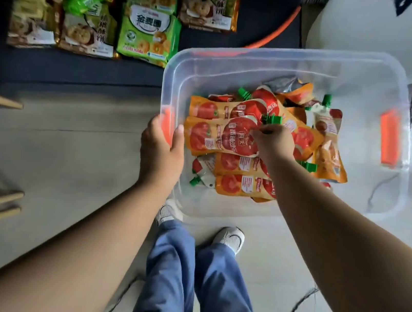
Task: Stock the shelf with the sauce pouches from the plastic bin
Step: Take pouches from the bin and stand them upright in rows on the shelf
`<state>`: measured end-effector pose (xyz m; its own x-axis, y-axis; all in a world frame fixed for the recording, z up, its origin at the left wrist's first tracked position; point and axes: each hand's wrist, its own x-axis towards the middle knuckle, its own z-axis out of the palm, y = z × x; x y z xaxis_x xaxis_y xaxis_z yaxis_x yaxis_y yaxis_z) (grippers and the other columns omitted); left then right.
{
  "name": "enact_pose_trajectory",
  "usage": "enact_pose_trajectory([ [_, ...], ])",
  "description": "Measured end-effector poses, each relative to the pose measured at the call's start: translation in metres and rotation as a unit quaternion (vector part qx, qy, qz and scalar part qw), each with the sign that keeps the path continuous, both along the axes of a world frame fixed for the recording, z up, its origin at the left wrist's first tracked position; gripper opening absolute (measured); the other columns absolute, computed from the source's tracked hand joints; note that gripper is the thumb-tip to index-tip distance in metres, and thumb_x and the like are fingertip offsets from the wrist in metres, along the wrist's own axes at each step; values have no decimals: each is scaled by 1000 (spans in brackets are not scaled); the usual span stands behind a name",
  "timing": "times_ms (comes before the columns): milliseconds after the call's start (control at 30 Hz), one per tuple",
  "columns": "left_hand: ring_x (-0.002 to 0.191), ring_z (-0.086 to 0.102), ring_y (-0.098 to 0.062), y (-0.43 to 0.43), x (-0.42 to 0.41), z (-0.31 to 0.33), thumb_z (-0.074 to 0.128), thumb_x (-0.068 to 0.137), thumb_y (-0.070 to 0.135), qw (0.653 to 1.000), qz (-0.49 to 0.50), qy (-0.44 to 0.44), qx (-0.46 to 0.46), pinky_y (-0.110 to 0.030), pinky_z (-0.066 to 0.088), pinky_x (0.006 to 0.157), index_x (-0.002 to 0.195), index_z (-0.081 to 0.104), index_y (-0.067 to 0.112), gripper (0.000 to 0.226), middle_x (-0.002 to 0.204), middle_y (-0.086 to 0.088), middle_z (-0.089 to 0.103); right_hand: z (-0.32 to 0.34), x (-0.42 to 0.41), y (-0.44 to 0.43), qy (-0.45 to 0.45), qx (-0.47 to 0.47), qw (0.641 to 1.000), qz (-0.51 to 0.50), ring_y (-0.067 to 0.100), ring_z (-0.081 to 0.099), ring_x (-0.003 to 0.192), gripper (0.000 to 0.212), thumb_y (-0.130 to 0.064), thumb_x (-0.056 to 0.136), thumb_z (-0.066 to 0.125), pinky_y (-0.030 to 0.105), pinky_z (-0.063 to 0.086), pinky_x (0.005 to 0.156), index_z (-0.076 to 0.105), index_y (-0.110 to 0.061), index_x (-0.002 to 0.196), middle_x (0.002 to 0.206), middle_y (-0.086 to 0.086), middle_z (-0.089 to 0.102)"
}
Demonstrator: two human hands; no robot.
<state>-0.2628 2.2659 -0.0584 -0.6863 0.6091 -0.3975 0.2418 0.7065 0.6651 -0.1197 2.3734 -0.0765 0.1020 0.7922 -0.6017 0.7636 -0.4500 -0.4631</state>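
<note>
Obs., head cam, looking down at floor level.

Person is standing over a clear plastic bin (374,74) w/ orange handle clips. Left hand (161,148) is gripping the bin's left wall, fingers wrapped over the rim right at the orange clip, thumb inside; it's steadying or carrying the bin, can't tell which.

Right hand (272,145) is reaching down into the bin, fingers curled and pinching at the spout end of the top sauce pouch (218,137). Looks like it's closing on that pouch near its green cap (272,119); whether the grip is fully made, can't tell, since the fingertips are partly hidden.

Key relation: the top pouch is lying flat, long axis running left-right across the bin, cap end to the right, directly under the right hand. Body of the pouch is stretching leftward from the hand, toward the left hand. Right hand is the nearer one and already on it.

Approx. a dozen more pouches (246,185) are piled beneath and beside it, overlapping, caps pointing various ways. None seen on the shelf yet.

Shelf (77,76) is sitting up-left of the bin, dark, low, w/ snack packets (149,28) along its back; bare dark space in front of them.

Judgement: early in task. Next move prob. needs a lift by the cap end, then a swing up-left across the bin rim; pouch body will likely dangle and could snag a neighbour.
</note>
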Motion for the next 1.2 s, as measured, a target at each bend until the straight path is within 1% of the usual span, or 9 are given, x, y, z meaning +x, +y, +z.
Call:
enact_pose_trajectory([
  [200, 131, 35, -31, -5, -17, 13, 39, 69, 60, 998, -67, -6, 11, -36, 28, 109, 139, 33, 9, 87, 141, -17, 37, 36, 2, -11, 27, 24, 992, 118, 9, 58, 79, 32, -18, 83, 66, 10, 42, 61, 65, -12, 114, 111, 7, 68],
  [367, 137, 27, -30, -3, -27, 57, 24, 53, 92, 905, -422, 52, 15, -30, 18, 108, 139, 35, 7, 121, 147, -18, 30, 114, 0, 5, 72, 66, 937, 336, -6, 49, 55, 22, -15, 85, 64, 0, 40, 54, 70, -12, 105, 86, -3, 66],
  [467, 130, 40, -20, 18, -24, 81, 58, 56, 76, 885, -464, -45, 7, -30, 27, 111, 137, 37, 20, 102, 140, -4, 45, 171, -2, 26, 119, 57, 911, 390, -13, 54, 52, 21, -16, 79, 69, 0, 43, 59, 68, -28, 96, 70, -19, 63],
  [567, 88, 59, 4, 40, -22, 103, 80, 66, 30, 886, -420, -194, -34, -13, 43, 83, 99, 52, 39, 45, 92, 22, 61, 214, -4, 43, 226, 24, 907, 354, -7, 59, 57, 16, -19, 70, 74, 7, 49, 60, 69, -33, 74, 54, -25, 64],
  [733, 60, 59, 16, 46, -32, 111, 71, 76, 25, 909, -337, -244, 1, 2, 41, 53, 79, 58, 34, 16, 58, 27, 63, 203, 1, 61, 366, -19, 913, 181, 14, 66, 86, 30, -34, 59, 69, 35, 53, 86, 68, -26, 88, 81, -6, 71],
  [833, 69, 62, 8, 28, -44, 104, 73, 72, 37, 936, -255, -241, 10, -10, 47, 62, 80, 61, 33, 15, 64, 25, 66, 157, 9, 55, 358, -78, 929, 42, 19, 63, 97, 32, -27, 81, 62, 32, 50, 90, 59, -12, 109, 97, 3, 65],
  [933, 75, 66, -2, -3, -57, 87, 74, 70, 38, 953, -106, -282, 14, -23, 48, 73, 78, 66, 28, 15, 66, 21, 70, 97, 16, 36, 226, -123, 961, -103, 21, 59, 101, 14, -25, 88, 59, 32, 48, 92, 60, -11, 91, 99, 7, 63],
  [1067, 62, 66, 5, -39, -57, 67, 74, 70, 37, 951, 2, -309, 10, -22, 50, 66, 77, 66, 26, 15, 65, 20, 70, 40, 14, 1, 183, -234, 922, -249, 19, 59, 96, 44, -23, 84, 65, 34, 50, 89, 51, -5, 121, 96, 5, 61],
  [1200, 62, 66, 5, -52, -54, 52, 72, 74, 35, 945, 22, -326, 1, -16, 50, 57, 81, 64, 27, 13, 65, 21, 70, 8, 3, -10, 217, -228, 899, -305, 21, 61, 97, 46, -23, 82, 68, 31, 51, 79, 49, -8, 122, 108, 6, 62],
])
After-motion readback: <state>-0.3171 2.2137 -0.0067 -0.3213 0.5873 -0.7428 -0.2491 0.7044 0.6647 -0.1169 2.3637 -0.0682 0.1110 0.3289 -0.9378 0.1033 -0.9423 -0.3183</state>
